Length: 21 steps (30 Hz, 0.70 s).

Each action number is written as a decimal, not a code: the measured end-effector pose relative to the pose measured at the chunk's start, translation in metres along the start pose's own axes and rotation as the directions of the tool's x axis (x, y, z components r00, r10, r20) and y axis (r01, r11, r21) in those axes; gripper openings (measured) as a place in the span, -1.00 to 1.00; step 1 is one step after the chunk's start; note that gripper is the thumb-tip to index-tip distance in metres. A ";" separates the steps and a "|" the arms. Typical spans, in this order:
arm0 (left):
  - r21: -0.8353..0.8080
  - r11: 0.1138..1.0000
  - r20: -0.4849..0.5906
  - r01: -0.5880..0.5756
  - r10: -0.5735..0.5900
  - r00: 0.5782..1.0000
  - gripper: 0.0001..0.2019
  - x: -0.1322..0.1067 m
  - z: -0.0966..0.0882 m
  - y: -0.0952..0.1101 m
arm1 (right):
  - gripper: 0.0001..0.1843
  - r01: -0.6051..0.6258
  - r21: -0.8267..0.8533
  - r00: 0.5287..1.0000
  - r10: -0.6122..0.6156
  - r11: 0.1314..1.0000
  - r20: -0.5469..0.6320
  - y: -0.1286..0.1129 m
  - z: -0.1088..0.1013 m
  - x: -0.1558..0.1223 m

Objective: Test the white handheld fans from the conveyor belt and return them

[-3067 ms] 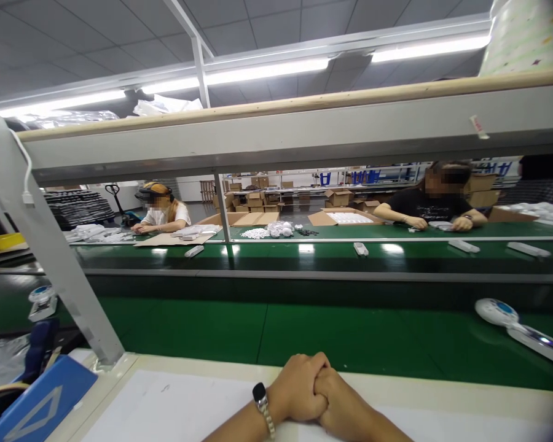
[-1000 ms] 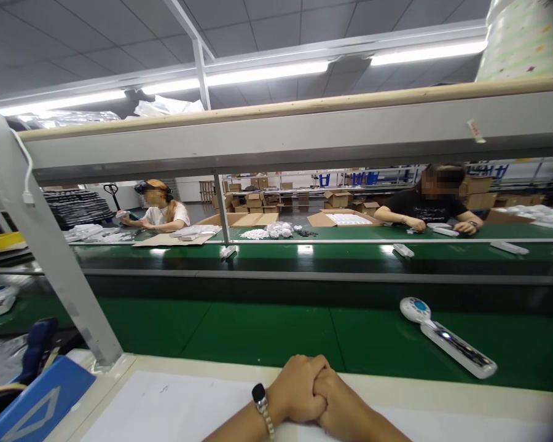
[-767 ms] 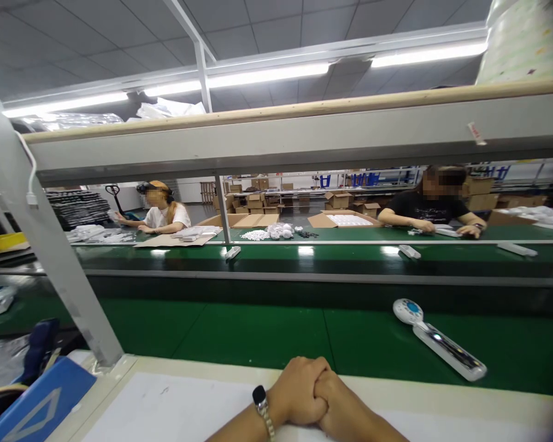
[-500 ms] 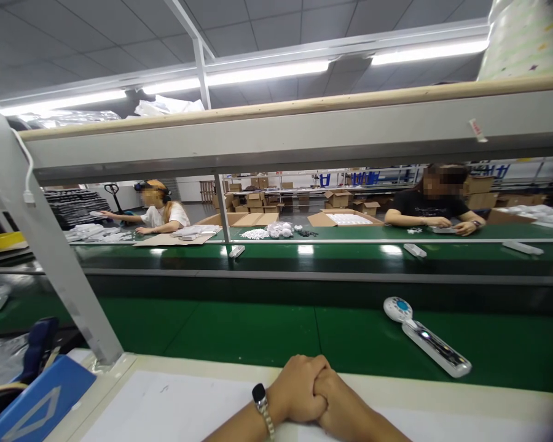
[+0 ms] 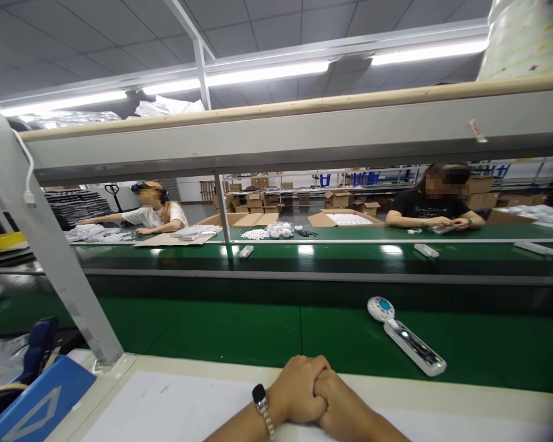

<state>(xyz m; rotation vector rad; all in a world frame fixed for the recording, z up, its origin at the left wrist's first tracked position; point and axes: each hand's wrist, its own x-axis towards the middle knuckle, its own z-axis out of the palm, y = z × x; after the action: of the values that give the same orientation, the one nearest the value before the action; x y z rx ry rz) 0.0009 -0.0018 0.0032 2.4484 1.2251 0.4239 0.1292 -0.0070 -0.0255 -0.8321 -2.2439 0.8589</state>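
Observation:
My left hand (image 5: 299, 387), with a watch on its wrist, is clasped together with my right hand (image 5: 338, 396) at the near edge of the green belt. The fingers of both are closed around each other, and no object shows in them. Beyond my right hand, a white wand-shaped device (image 5: 412, 347) lies on the belt. It has a round head with a blue centre, and its long handle is open, showing a circuit board with a small light. White paper (image 5: 175, 405) lies on the worktop under my forearms.
A slanted grey post (image 5: 69, 270) and a blue bin (image 5: 41, 399) stand at my left. Overhead runs a shelf beam (image 5: 276, 135). Across a second belt carrying white housings (image 5: 426, 250), two people sit working near small white parts (image 5: 254, 234) and cardboard boxes (image 5: 345, 218).
The wand-shaped device has slid left along the near belt. White housings on the far belt have shifted right. The person at left reaches further out. My hands have stayed still.

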 end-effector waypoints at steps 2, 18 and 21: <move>-0.002 1.000 -0.001 -0.002 0.002 1.000 -0.69 0.000 0.000 0.000 | -0.70 -0.002 -0.003 1.000 0.002 1.000 0.002 0.001 0.001 0.000; -0.026 1.000 -0.025 -0.009 0.009 1.000 -0.70 -0.001 0.001 -0.001 | -0.70 0.002 0.001 1.000 -0.002 1.000 0.008 -0.001 -0.002 0.001; -0.010 1.000 -0.027 -0.016 0.016 1.000 -0.69 -0.001 0.000 -0.001 | -0.71 0.008 -0.002 1.000 -0.008 1.000 0.016 -0.001 -0.003 0.001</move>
<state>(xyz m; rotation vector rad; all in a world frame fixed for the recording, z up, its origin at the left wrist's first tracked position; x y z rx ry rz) -0.0001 -0.0018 0.0022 2.4531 1.2124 0.4674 0.1299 -0.0059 -0.0225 -0.8188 -2.2607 0.8627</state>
